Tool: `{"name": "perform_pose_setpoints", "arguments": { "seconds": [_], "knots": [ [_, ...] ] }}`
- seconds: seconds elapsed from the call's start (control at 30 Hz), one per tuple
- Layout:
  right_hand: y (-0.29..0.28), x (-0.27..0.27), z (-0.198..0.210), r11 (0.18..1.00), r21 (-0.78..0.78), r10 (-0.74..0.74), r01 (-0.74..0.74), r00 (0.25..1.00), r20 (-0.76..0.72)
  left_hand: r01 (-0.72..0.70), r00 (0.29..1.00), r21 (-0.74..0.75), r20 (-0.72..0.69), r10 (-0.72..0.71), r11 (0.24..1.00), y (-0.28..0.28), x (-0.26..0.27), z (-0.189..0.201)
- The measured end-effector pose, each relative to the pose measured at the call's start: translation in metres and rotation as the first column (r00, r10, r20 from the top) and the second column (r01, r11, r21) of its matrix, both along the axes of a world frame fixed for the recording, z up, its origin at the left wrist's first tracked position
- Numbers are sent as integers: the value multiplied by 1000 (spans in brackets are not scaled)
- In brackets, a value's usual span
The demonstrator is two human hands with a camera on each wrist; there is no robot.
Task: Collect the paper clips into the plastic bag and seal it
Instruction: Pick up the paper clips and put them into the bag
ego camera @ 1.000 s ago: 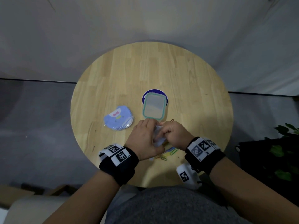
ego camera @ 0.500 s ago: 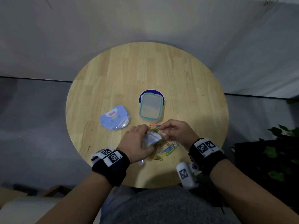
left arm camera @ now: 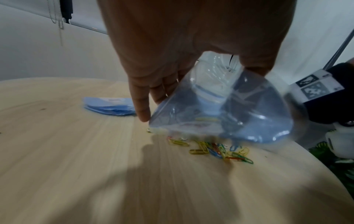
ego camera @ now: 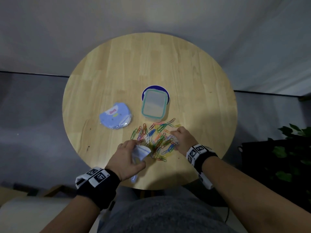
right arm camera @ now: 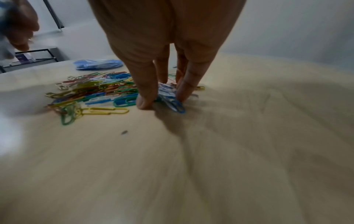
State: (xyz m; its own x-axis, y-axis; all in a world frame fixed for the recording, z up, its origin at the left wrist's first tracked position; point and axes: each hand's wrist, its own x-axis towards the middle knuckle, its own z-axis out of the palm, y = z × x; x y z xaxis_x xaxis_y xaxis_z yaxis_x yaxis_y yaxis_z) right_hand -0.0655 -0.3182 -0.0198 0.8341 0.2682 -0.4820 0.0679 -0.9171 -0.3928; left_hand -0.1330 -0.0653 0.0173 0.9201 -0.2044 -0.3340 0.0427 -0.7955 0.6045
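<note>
Several coloured paper clips lie scattered on the round wooden table, near its front edge. My left hand grips a clear plastic bag just left of the pile. In the left wrist view the bag hangs slanted over the clips. My right hand is on the right side of the pile. Its thumb and fingertips pinch a small bunch of blue clips against the table, with the rest of the pile to their left.
A lidded plastic box with a teal rim sits on a dark blue disc behind the clips. A blue packet lies to its left. A green plant stands beyond the table's right edge.
Both hands were together at the bag. They have parted: the left keeps the bag, the right has gone right onto the clips, which now lie spread over the table.
</note>
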Motion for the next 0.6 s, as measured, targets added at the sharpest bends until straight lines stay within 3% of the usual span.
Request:
{"name": "perform_pose_setpoints", "arguments": {
  "seconds": [0.27, 0.4, 0.5, 0.6],
  "knots": [
    [15, -7, -12, 999, 15, -39, 37, 994, 106, -24, 1000, 0, -7, 24, 1000, -2, -6, 1],
    [9, -3, 2, 952, 157, -280, 263, 956, 91, -54, 997, 12, 48, 53, 998, -8, -4, 3],
    [11, 4, 27, 793, 313, -545, 522, 839, -18, -52, 991, 67, 125, 43, 996, -23, 6, 4],
    [22, 15, 60, 476, 540, -667, 694, 685, -292, -50, 981, 111, 193, 27, 993, -46, 22, 7]
  ]
}}
